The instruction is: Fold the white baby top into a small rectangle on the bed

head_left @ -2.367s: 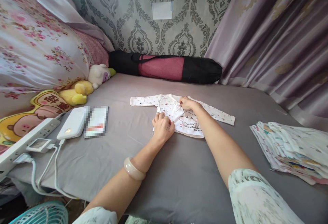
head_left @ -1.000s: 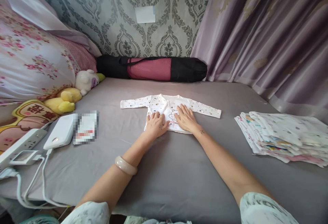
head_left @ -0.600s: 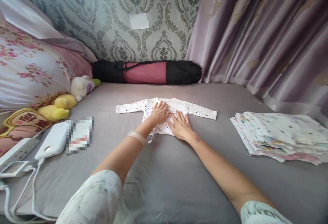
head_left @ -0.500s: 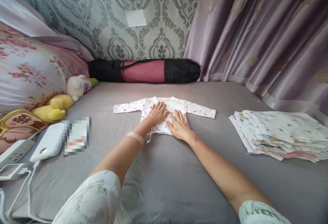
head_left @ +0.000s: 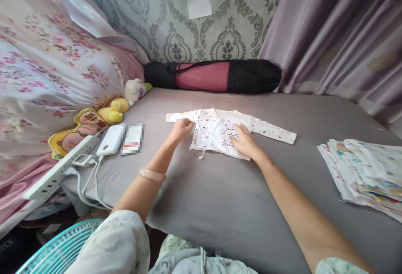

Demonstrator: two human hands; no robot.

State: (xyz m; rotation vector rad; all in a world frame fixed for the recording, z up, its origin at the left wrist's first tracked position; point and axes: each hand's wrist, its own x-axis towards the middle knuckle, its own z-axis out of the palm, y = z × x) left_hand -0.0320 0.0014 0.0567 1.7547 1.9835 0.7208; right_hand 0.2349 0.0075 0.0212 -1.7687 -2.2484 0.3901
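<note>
A white baby shirt (head_left: 209, 134) with small prints and a cartoon animal lies face up, sleeves spread to both sides. A thin tie string hangs from its lower hem. My left hand (head_left: 183, 130) is at the underarm of the left sleeve, its fingers bent together on the cloth edge. On the shirt's right half rests my right hand (head_left: 246, 143), fingers apart over the printed animal.
Folded baby clothes (head_left: 364, 173) are stacked at the right. Along the wall lies a black and pink roll bag (head_left: 204, 76). At left are a power bank (head_left: 109, 140), a power strip (head_left: 63, 167), plush toys (head_left: 114, 110) and a turquoise fan (head_left: 69, 247).
My view has turned left and down. The left hand has moved from the shirt's chest to its left underarm and its fingers have closed; the right hand has shifted toward the right side.
</note>
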